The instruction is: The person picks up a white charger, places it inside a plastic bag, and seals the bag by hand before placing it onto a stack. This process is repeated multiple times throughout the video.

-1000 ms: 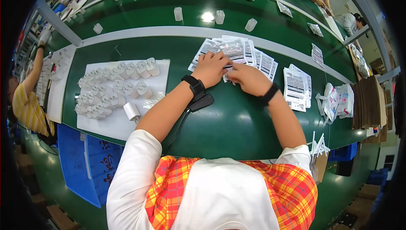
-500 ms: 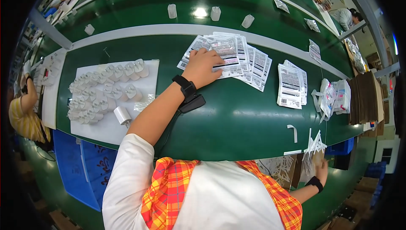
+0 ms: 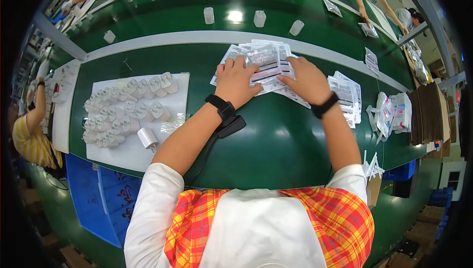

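i see the left hand (image 3: pixel 237 82) palm-down, fingers spread, on printed packets (image 3: pixel 269 66) at twelve o'clock; the right hand (image 3: pixel 310 83) angles toward eleven, thumb apart from fingers, at their three-o'clock side; beyond stand white adapters (image 3: pixel 259 19).

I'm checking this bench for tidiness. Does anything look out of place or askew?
One white plug adapter lies tipped on its side on the white board, while the grouped adapters beside it stand prongs-up. The printed packets under the left hand and right hand are also fanned unevenly.
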A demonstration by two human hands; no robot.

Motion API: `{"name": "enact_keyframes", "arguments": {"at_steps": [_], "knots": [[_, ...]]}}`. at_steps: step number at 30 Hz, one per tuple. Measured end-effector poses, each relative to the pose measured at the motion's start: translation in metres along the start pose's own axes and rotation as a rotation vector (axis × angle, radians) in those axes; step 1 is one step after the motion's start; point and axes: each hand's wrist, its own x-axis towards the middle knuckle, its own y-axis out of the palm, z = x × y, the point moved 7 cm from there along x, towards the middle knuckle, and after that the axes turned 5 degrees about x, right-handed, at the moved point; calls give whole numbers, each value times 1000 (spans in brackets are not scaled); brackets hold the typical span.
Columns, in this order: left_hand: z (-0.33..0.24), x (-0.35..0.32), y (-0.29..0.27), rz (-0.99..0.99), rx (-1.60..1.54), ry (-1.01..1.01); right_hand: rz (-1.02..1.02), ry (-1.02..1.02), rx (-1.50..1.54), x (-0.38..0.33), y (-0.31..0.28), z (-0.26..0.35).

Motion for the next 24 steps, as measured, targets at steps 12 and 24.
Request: {"name": "enact_keyframes", "arguments": {"at_steps": [12,24], "knots": [[37,0,9,-108,-79,30,-131,27,396,68,12,-60],[40,13,20,103,-333,66,149,-250,393,35,31,42]]}}
